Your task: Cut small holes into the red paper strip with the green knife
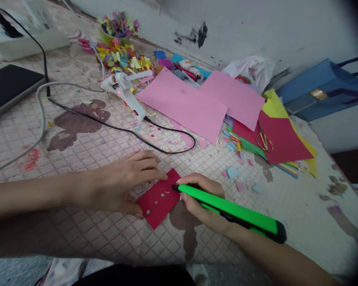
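A small red paper card (158,204) lies slanted on the quilted cloth, with a row of several small pale spots along it. My left hand (128,178) rests palm down at its left side, fingers spread; the index fingertip touches the upper edge and the thumb lies by the lower-left corner. My right hand (204,194) is closed around a long green tool with black ends (235,206). The tool's narrow black tip is over the card's right part. Its exact kind is unclear, and the hand hides some of its underside.
Beyond my hands lie a white glue gun (127,95) with a black cord, pink paper sheets (185,103), red paper (286,139) and gold scissors (265,142). Paper cut-outs (122,57) are heaped at the back. A dark laptop-like slab (12,89) sits left, a blue bag (322,91) right.
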